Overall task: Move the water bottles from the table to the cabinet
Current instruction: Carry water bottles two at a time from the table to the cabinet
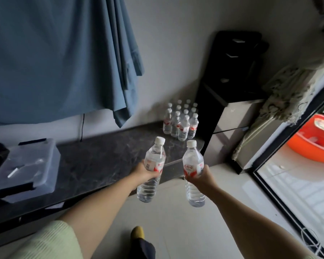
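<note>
The left hand (146, 172) grips one water bottle (151, 170) around its label, and the right hand (199, 177) grips a second water bottle (193, 171) likewise, both upright above the floor. Beyond them, a cluster of bottles (180, 121) stands on the dark marble cabinet top (105, 156) near the wall.

We saw two bare forearms reaching out from short, pale green ribbed sleeves (51, 240), the cloth ending above the elbow. Both hands, left (145, 172) and right (200, 179), wore no rings or watch. Below, a dark trouser leg (144, 248) ended in a mustard-yellow sock (137, 232).
</note>
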The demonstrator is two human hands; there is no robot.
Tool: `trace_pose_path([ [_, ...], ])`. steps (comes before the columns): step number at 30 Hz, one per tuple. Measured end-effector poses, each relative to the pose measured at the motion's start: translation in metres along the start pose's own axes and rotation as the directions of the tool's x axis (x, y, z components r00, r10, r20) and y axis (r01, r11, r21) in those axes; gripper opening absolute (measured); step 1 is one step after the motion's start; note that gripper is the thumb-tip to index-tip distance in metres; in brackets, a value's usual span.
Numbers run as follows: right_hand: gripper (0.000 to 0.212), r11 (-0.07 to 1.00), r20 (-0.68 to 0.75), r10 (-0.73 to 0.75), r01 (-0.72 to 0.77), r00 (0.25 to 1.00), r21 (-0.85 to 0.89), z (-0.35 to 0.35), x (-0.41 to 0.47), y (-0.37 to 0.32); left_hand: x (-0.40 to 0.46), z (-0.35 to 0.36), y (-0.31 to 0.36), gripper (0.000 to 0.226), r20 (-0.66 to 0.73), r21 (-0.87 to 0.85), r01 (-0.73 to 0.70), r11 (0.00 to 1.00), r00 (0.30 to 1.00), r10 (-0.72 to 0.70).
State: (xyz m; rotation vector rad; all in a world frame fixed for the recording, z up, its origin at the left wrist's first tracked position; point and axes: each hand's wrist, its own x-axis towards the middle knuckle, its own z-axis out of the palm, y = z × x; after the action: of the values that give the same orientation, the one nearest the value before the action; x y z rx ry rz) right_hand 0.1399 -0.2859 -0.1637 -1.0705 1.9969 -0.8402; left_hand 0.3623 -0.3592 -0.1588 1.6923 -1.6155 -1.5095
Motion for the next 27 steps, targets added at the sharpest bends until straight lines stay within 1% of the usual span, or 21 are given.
trace_pose_path([
  [4, 0.061, 0.999, -0.036, 0.048, -0.048, 0.998, 0.001, 0.023, 0.073, -0.036, 0.077, -0.035, 0.018, 0.047, 0.025, -0.008, 0.034, 0.999, 0.999, -0.034],
  [6, 0.063, 0.998, -0.039, 0.059, -0.059, 0.998, 0.0, 0.036, 0.105, -0.054, 0.112, -0.055, 0.028, 0.054, 0.03, -0.006, 0.058, 0.998, 0.998, -0.057],
  [9, 0.066, 0.996, -0.024, 0.085, -0.085, 0.996, 0.03, 0.057, 0.146, -0.072, 0.161, -0.078, 0.037, 0.066, 0.007, -0.011, 0.094, 0.996, 0.996, -0.094],
  [11, 0.066, 0.992, -0.013, 0.118, -0.117, 0.993, 0.048, 0.07, 0.164, -0.076, 0.183, -0.085, 0.039, 0.068, -0.012, -0.006, 0.124, 0.992, 0.992, -0.124],
  [15, 0.065, 0.979, 0.004, 0.2, -0.2, 0.98, 0.046, 0.089, 0.203, -0.081, 0.224, -0.088, 0.037, 0.069, 0.005, 0.016, 0.188, 0.982, 0.982, -0.188],
  [19, 0.065, 0.962, 0.003, 0.274, -0.274, 0.962, 0.016, 0.103, 0.248, -0.086, 0.27, -0.083, 0.031, 0.07, 0.022, 0.074, 0.24, 0.968, 0.97, -0.242],
  [23, 0.065, 0.943, 0.038, 0.332, -0.333, 0.942, 0.005, 0.111, 0.303, -0.09, 0.327, -0.073, 0.032, 0.071, 0.038, 0.12, 0.253, 0.96, 0.965, -0.259],
  [25, 0.067, 0.924, 0.052, 0.382, -0.382, 0.923, 0.0, 0.115, 0.338, -0.088, 0.362, -0.067, 0.034, 0.074, 0.054, 0.137, 0.278, 0.951, 0.956, -0.287],
  [27, 0.07, 0.917, 0.049, 0.399, -0.399, 0.916, 0.006, 0.119, 0.366, -0.087, 0.392, -0.061, 0.036, 0.076, 0.077, 0.148, 0.287, 0.946, 0.951, -0.301],
])
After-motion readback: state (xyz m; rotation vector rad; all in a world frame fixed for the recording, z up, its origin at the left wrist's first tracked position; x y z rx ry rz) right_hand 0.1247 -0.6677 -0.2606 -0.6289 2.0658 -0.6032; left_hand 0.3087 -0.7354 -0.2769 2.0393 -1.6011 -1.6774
